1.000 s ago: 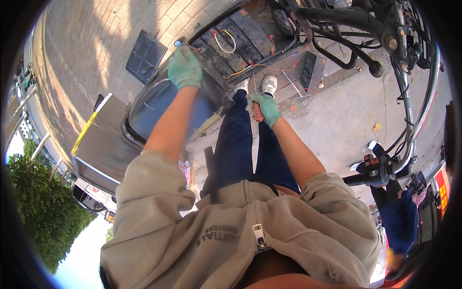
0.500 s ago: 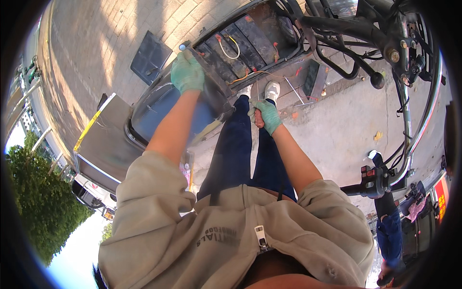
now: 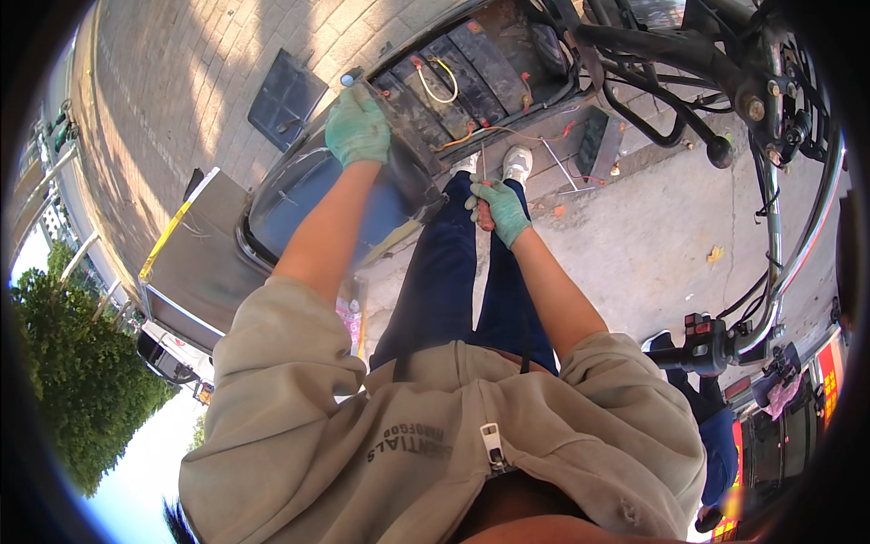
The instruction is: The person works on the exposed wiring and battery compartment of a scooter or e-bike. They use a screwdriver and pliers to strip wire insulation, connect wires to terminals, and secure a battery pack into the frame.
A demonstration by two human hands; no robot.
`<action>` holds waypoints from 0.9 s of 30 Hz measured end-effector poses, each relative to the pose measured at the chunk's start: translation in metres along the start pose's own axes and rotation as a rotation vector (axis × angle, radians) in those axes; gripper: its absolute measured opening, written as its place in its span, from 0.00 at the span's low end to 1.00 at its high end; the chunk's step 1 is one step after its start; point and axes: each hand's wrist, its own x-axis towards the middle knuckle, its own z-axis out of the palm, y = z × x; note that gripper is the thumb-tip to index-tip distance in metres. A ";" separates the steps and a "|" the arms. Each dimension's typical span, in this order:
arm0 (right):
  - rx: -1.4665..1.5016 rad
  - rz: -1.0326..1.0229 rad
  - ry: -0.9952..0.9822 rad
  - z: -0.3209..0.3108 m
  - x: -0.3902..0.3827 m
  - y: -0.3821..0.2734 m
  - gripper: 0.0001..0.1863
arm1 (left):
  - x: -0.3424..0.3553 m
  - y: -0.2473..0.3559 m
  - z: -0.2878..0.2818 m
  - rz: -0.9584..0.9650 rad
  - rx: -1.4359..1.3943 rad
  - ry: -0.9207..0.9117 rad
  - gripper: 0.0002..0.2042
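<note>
My left hand (image 3: pixel 356 131), in a green glove, is closed at the edge of the dark seat (image 3: pixel 317 195), just below a small round blue-topped piece (image 3: pixel 347 80); exactly what it grips is hidden. My right hand (image 3: pixel 497 210), also gloved, is shut on a red screwdriver handle (image 3: pixel 485 216), its thin shaft pointing up above my legs. Beyond both hands, the open compartment (image 3: pixel 403 68) holds several dark battery blocks (image 3: pixel 444 63) with a pale cable loop (image 3: pixel 435 95) and an orange wire along their near side.
A dark panel (image 3: pixel 281 95) and a metal T-bar tool (image 3: pixel 566 168) lie on the paving, near a dark block (image 3: pixel 598 150). Handlebars and tubing (image 3: pixel 702 344) frame the right. A grey box with yellow edging (image 3: pixel 181 254) is at left, and another person's dark-clothed legs (image 3: pixel 716 444) show lower right.
Both hands and the view have shifted slightly, keeping their holds. The other person's legs at lower right have moved.
</note>
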 end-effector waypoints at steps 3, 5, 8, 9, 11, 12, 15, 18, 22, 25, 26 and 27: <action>-0.032 -0.007 0.000 0.000 -0.001 -0.002 0.15 | 0.000 0.001 0.000 -0.001 0.005 0.006 0.22; -0.036 -0.007 0.015 0.000 -0.001 -0.002 0.15 | 0.001 0.001 0.000 -0.008 0.015 -0.009 0.22; -0.035 -0.018 0.034 -0.003 0.001 -0.001 0.14 | 0.001 0.000 0.001 -0.008 0.037 -0.047 0.22; -0.028 -0.026 0.028 -0.003 0.002 0.000 0.14 | 0.001 0.000 0.001 -0.005 0.047 -0.055 0.22; -0.011 -0.032 0.028 -0.005 0.005 0.000 0.14 | 0.002 -0.001 0.001 0.010 0.056 -0.059 0.22; 0.000 -0.030 0.035 -0.005 0.007 0.000 0.16 | 0.002 -0.001 0.001 0.022 0.056 -0.057 0.22; -0.003 -0.023 0.038 -0.007 0.011 -0.001 0.15 | 0.002 -0.001 0.000 0.034 0.026 -0.042 0.23; -0.020 -0.026 0.046 -0.005 0.012 -0.004 0.15 | 0.001 0.000 -0.002 0.035 0.015 -0.039 0.22; -0.014 -0.032 0.036 0.000 0.010 -0.008 0.15 | 0.001 0.002 -0.004 0.021 0.013 -0.061 0.22; -0.023 -0.019 0.042 0.007 0.008 -0.010 0.15 | 0.001 0.002 -0.004 0.013 0.023 -0.079 0.23; -0.032 -0.008 0.035 0.008 0.008 -0.010 0.15 | 0.001 0.002 -0.004 0.013 0.023 -0.073 0.22; -0.047 0.011 0.048 0.010 0.008 -0.011 0.15 | 0.001 0.002 -0.003 0.016 0.021 -0.067 0.21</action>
